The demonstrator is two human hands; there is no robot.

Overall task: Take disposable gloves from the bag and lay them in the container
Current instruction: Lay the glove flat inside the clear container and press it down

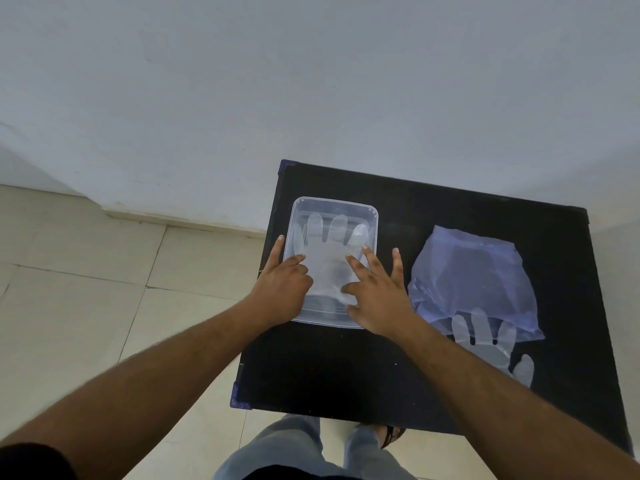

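Inside container (300, 209), glove (329, 258) flat under both open hands' spread fingers (369, 259); nothing gripped.

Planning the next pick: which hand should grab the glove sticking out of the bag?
Right, probably. The right hand is on the container's bag-side edge, beside the purple bag and its protruding glove. The left hand sits at the far edge.

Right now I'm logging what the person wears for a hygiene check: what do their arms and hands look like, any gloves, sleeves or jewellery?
Both hands are bare: no glove on the left hand or the right hand, and no rings, watch or bracelet show. Both forearms are uncovered. A dark sleeve shows only at the left upper arm, at the bottom corner of the picture; the right arm's upper part is out of view.
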